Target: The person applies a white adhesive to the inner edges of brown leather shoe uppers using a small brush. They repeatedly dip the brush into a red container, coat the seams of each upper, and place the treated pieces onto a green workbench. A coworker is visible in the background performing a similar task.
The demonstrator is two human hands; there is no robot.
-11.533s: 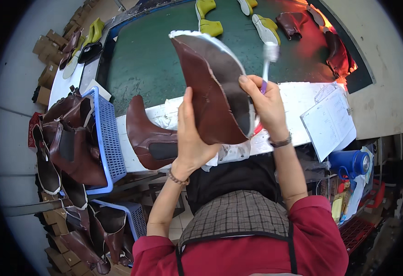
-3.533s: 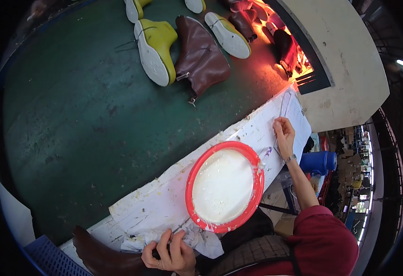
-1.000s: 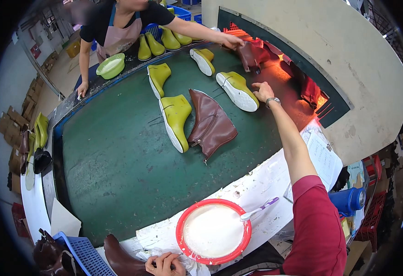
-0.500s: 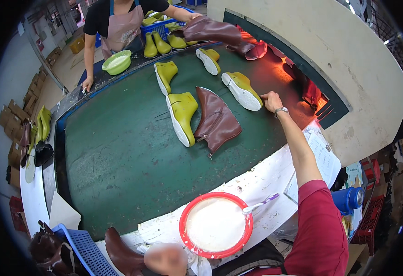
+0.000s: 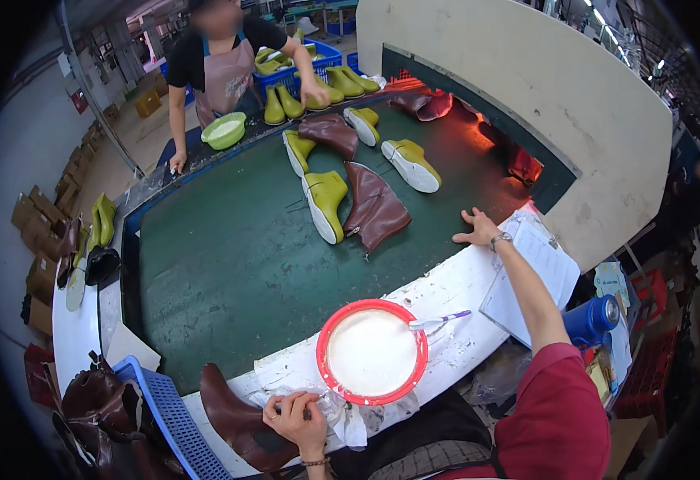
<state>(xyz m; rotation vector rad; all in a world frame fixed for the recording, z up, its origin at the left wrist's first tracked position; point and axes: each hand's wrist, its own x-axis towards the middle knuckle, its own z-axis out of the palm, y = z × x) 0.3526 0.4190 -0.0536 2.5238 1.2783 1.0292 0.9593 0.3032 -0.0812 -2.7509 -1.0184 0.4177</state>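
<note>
My right hand hovers or rests at the near right edge of the green belt, fingers spread and holding nothing. Low in the view, my left hand has its fingers curled around something small and dark that I cannot make out. It is beside a brown leather ankle boot and a crumpled white cloth. Just beyond lies a red-rimmed basin of white liquid, with a purple-and-white toothbrush across its rim. On the belt, a brown boot upper lies among yellow-green shoe lasts with white soles.
Across the belt, a co-worker stands by a green bowl and a blue basket. A glowing heated tunnel opens at right. A clipboard, blue flask and blue crate flank me.
My right hand has drawn back from the nearest last to the belt edge, fingers spreading. The co-worker has lowered a brown boot upper onto the belt beside the lasts and let go.
</note>
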